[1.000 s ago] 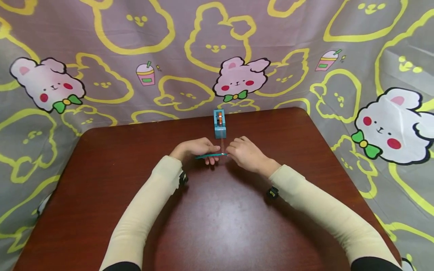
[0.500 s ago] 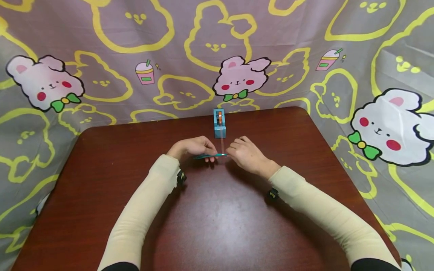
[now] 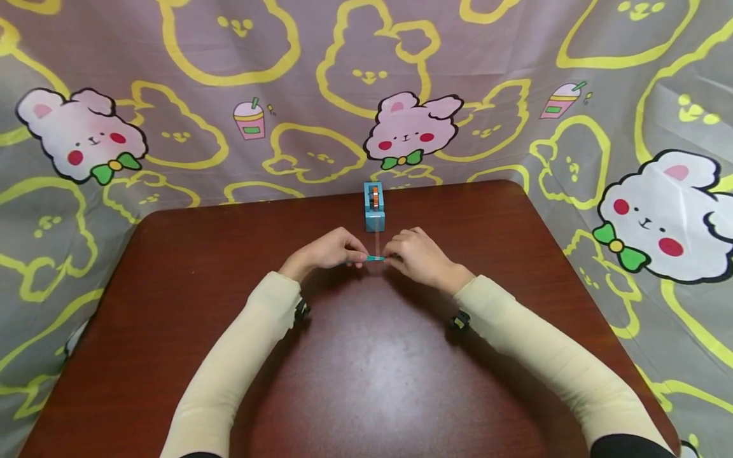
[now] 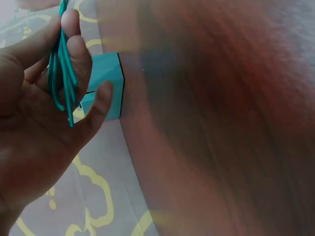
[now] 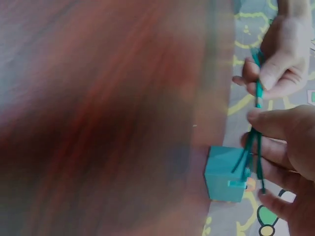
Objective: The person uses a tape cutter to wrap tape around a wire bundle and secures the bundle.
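Note:
Between my two hands stretches a bundle of thin teal strands (image 3: 375,258), level above the table. My left hand (image 3: 335,248) pinches one end between thumb and fingertips; loose strand ends (image 4: 66,83) fan out along its palm in the left wrist view. My right hand (image 3: 420,254) pinches the other end, and strands (image 5: 259,147) hang past its fingers in the right wrist view. A clear tape strip (image 3: 377,243) runs from the blue tape dispenser (image 3: 375,221) to the bundle's middle. Whether the tape wraps fully around the bundle is hard to tell.
The dispenser, with an orange roll core (image 3: 375,198), stands at the back edge of the dark brown table (image 3: 366,356). Behind and beside the table hangs a patterned cloth (image 3: 309,57) with rabbit drawings.
My left hand has slid its grip along the bundle toward the right hand, so less of it shows between them. The right fingers have shifted slightly on their end.

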Demonstrator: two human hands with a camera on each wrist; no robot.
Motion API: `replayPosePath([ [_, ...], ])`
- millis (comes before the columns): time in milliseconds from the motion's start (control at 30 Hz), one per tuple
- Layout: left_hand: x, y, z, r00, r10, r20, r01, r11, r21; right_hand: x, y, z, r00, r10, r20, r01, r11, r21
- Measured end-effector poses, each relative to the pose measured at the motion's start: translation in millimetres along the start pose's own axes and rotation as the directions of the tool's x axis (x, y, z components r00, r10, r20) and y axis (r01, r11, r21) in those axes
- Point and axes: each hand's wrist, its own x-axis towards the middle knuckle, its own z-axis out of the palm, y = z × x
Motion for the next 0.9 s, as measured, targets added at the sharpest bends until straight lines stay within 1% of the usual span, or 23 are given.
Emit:
replayPosePath([
  [67, -2.8, -0.6, 2.1, 0.999, 0.016, -0.040, -0.015, 0.999, 0.035, 4.9, 1, -2, 0.999, 0.026, 0.045, -0.029, 0.997, 0.071],
  [133, -5.4, -1.6, 4.9, 0.996, 0.045, -0.076, -0.040, 0.997, 0.072, 10.7, 3, -5, 0.992, 0.053, 0.112, -0.070, 0.985, 0.159],
  [167, -7.0, -1.9, 6.4, 0.993, 0.066, -0.093, -0.057, 0.994, 0.097, 13.5, 4, -6, 0.986, 0.063, 0.152, -0.095, 0.972, 0.215],
  [233, -9.7, -2.9, 9.9, 0.986, 0.117, -0.119, -0.097, 0.982, 0.163, 18.6, 9, -8, 0.968, 0.084, 0.238, -0.162, 0.930, 0.331],
  [300, -12.1, -3.8, 13.5, 0.975, 0.174, -0.141, -0.136, 0.960, 0.244, 22.9, 14, -11, 0.944, 0.091, 0.318, -0.228, 0.876, 0.426],
  [367, -14.4, -4.4, 16.9, 0.960, 0.229, -0.161, -0.165, 0.929, 0.332, 26.6, 20, -13, 0.921, 0.079, 0.382, -0.275, 0.826, 0.492],
  [433, -16.6, -4.9, 19.8, 0.944, 0.276, -0.180, -0.184, 0.895, 0.405, 29.9, 26, -14, 0.901, 0.061, 0.429, -0.304, 0.794, 0.526],
  [500, -18.4, -5.0, 22.1, 0.929, 0.315, -0.192, -0.202, 0.870, 0.450, 32.6, 31, -14, 0.878, 0.054, 0.475, -0.340, 0.770, 0.540],
  [600, -18.9, -5.6, 23.7, 0.903, 0.381, -0.198, -0.243, 0.833, 0.496, 36.0, 36, -15, 0.834, 0.042, 0.550, -0.409, 0.716, 0.565],
  [733, -19.2, -5.4, 24.8, 0.872, 0.445, -0.204, -0.273, 0.788, 0.552, 40.0, 41, -15, 0.758, -0.012, 0.652, -0.503, 0.625, 0.597],
  [767, -19.4, -5.2, 25.0, 0.867, 0.454, -0.206, -0.275, 0.780, 0.563, 40.9, 41, -15, 0.739, -0.025, 0.673, -0.523, 0.607, 0.598],
  [833, -20.0, -4.2, 25.1, 0.861, 0.464, -0.207, -0.274, 0.768, 0.580, 42.5, 43, -15, 0.707, -0.037, 0.706, -0.561, 0.580, 0.591],
  [900, -20.0, -4.0, 25.0, 0.859, 0.469, -0.205, -0.276, 0.762, 0.586, 43.7, 44, -16, 0.682, -0.031, 0.730, -0.592, 0.561, 0.578],
])
